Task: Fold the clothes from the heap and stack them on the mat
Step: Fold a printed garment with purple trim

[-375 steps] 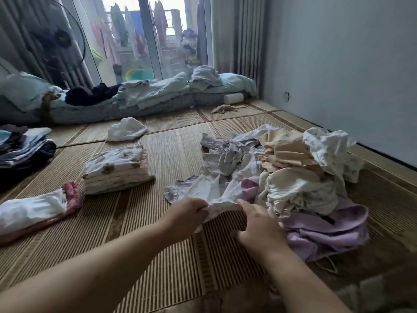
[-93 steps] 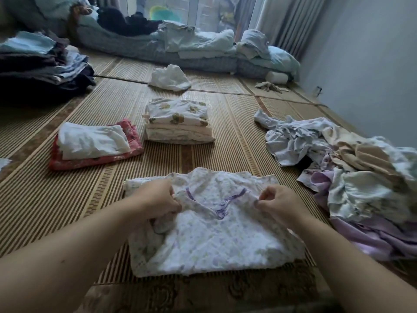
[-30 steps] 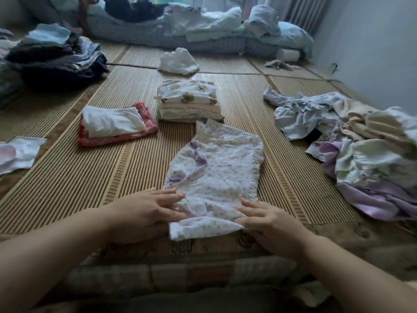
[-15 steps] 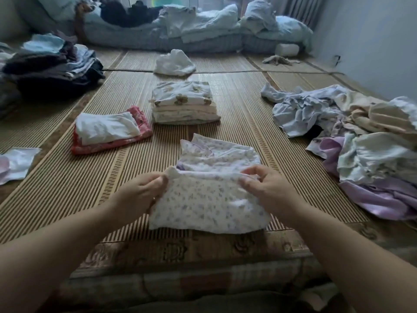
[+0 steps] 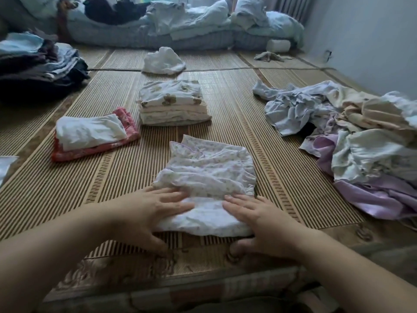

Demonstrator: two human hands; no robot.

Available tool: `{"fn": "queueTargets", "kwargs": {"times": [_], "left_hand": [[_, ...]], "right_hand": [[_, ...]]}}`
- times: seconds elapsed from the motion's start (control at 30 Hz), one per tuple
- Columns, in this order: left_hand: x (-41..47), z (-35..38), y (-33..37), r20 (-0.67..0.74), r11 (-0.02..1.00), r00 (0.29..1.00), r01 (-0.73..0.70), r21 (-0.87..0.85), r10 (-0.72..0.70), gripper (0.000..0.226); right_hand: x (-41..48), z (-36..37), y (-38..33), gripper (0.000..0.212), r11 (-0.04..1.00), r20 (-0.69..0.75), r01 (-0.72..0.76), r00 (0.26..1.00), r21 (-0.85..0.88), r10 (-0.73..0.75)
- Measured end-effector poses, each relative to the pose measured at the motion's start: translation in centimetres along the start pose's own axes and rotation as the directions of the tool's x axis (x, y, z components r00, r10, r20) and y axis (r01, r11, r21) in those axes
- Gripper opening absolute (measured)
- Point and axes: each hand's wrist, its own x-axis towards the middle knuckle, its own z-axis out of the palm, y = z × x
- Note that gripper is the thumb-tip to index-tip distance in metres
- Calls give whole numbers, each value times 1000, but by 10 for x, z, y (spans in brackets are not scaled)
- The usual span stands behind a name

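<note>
A white floral garment with purple trim (image 5: 207, 175) lies folded on the woven mat (image 5: 248, 123) right in front of me. My left hand (image 5: 149, 211) presses flat on its near left corner, and my right hand (image 5: 259, 220) lies flat on its near right edge, fingers straight. The heap of unfolded clothes (image 5: 352, 141), white, beige and lilac, sits to the right. Ahead are two folded stacks: one with a bear print on top (image 5: 172, 102) and a white piece on a red one (image 5: 92, 134).
A dark pile of folded clothes (image 5: 38, 62) is at the far left. A crumpled white cloth (image 5: 163, 61) lies further back on the mat. Bedding (image 5: 180, 23) runs along the far side, and a wall (image 5: 372, 41) closes the right.
The garment's near half, held up by both hands half a second ago, now lies folded over. Both hands have let go of the fold and press flat on the near edge.
</note>
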Motion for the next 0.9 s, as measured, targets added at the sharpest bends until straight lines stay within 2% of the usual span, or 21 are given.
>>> {"fn": "queueTargets", "kwargs": {"times": [0.13, 0.2, 0.27, 0.3, 0.4, 0.43, 0.5, 0.6, 0.67, 0.7, 0.73, 0.77, 0.8, 0.83, 0.87, 0.9], "left_hand": [[-8, 2, -13, -133, 998, 989, 64, -26, -67, 75], [-11, 3, -12, -230, 996, 971, 49, -79, -66, 55], [-16, -4, -7, -262, 969, 959, 44, -243, -109, 29], [-19, -10, -4, -245, 933, 959, 46, -358, -141, 21], [-29, -23, -2, -143, 767, 973, 49, -640, -182, 30], [-31, -27, -2, -103, 669, 979, 41, -742, -175, 30], [-29, -32, -3, -66, 446, 982, 20, -895, -176, 31], [-10, -34, -11, -86, 224, 921, 2, -975, -380, 33], [5, -34, -14, -88, 136, 853, -21, -991, -515, 27], [12, -34, -15, -66, 103, 823, -9, -995, -564, 31], [17, -34, -17, -40, 114, 789, 38, -993, -613, 39], [20, -33, -19, -27, 197, 752, 137, -971, -658, 49], [23, -31, -20, -35, 331, 713, 280, -901, -700, 60], [24, -29, -21, -54, 445, 682, 413, -795, -729, 70], [25, -27, -19, -65, 505, 672, 485, -714, -738, 79], [25, -26, -18, -59, 522, 676, 506, -687, -734, 86]], "right_hand": [[-2, -2, 5, 49, 989, -174, -28, 983, 149, 54], [-3, -7, 4, 29, 970, -231, -23, 970, 243, 80], [-6, -17, 3, 15, 911, -197, -63, 968, 408, 155], [-7, -26, 2, 15, 860, -170, -81, 967, 504, 190], [-8, -48, 3, 9, 601, -71, -66, 977, 796, 201], [-7, -53, 3, 4, 513, -48, -64, 978, 856, 202], [-2, -61, 4, 9, 406, -28, -89, 961, 909, 273], [17, -64, 7, 14, 240, 2, -133, 877, 961, 480], [29, -64, 9, 21, 148, 42, -165, 796, 975, 604], [34, -62, 10, 28, 124, 70, -197, 755, 973, 652], [39, -60, 12, 37, 149, 81, -252, 716, 956, 694], [42, -58, 13, 48, 237, 63, -337, 681, 911, 730], [44, -55, 13, 58, 352, 27, -435, 660, 829, 751], [45, -52, 12, 68, 447, -5, -513, 653, 732, 758], [46, -50, 12, 76, 496, -9, -565, 654, 660, 757], [46, -48, 11, 82, 513, 10, -595, 659, 619, 752]]}}
